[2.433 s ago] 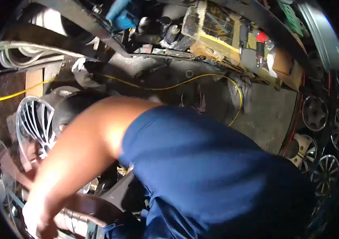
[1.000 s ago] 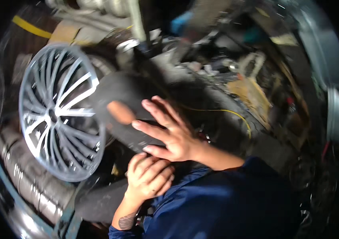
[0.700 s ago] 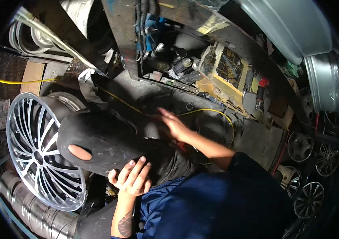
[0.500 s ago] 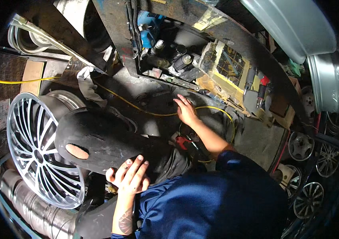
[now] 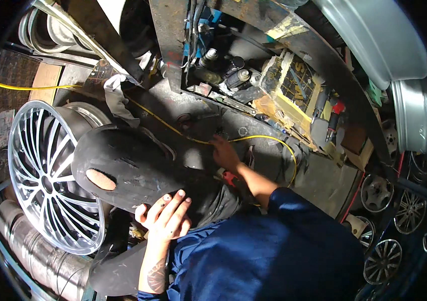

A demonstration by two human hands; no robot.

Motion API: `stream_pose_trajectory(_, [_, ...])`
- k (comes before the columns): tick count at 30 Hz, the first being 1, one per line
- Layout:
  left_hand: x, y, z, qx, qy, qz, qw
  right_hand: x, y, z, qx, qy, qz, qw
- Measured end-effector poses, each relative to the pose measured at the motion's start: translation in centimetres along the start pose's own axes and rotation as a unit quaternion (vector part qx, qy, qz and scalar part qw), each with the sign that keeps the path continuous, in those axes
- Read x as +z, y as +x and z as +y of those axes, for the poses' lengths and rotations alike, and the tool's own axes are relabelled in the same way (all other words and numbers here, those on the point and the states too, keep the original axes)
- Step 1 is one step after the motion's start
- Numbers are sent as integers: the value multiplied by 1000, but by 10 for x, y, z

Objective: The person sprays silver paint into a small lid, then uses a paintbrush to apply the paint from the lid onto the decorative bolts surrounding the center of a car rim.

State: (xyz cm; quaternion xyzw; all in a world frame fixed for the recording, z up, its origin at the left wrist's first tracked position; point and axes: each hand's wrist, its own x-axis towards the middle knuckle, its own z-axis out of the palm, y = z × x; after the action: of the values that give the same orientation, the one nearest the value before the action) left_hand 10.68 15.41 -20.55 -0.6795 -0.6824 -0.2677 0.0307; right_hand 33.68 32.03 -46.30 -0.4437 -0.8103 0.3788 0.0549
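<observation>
**Left hand bracing the pad, right hand reaching to the floor by the cable**

Going left to right. I'm seeing the silver multi-spoke alloy wheel (image 5: 47, 175) standing on edge at far left, with a ribbed metal duct (image 5: 32, 256) below it. Just right of it, the big black rounded pad (image 5: 133, 170) with a worn tan patch is overlapping the wheel's rim.

Left hand (image 5: 165, 218) is lying flat on the pad's lower edge, fingers spread, gripping nothing, just pressing. Right hand (image 5: 226, 153) is reaching out to the dark floor (image 5: 319, 180), fingers curled down near the yellow cable (image 5: 268, 138); I cannot tell whether it is closing on anything. A small red tool (image 5: 228, 176) is lying just under the wrist.

My read on doing this well: keeping the left palm's weight on the pad so it isn't sliding off the wheel, and keeping the right hand clear of the cable loop so it isn't snagging.

Packages and labels: a flat tan cardboard piece (image 5: 45, 83) is lying upper left by the yellow cable's far end. Upper right of centre, a yellow-and-black boxy panel (image 5: 293, 90) is sitting tilted, print too blurred to make out. Right of it, a small brown carton (image 5: 359, 148) is leaning open. More wheels (image 5: 376, 193) are lying stacked at far right.
</observation>
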Motion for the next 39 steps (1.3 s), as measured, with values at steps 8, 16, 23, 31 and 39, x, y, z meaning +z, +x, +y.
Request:
stream_pose_trajectory(8, [-1, 1, 0, 22, 29, -16, 999, -8, -3, 27, 37, -15, 26, 999])
stream_pose_trajectory(16, [-2, 2, 3, 6, 17, -13, 1000, -29, 7, 14, 20, 17, 142, 990])
stream_pose_trajectory(23, [-3, 0, 2, 13, 23, -27, 999, -41, 26, -19, 17, 46, 223, 974])
stream_pose_trajectory(31, [-3, -3, 2, -4, 13, -32, 999, -61, 89, -38, 34, 118, 262, 957])
stream_pose_trajectory(39, [-1, 0, 2, -3, 11, -22, 1000, -89, 170, -22, 42, 101, 424, 899])
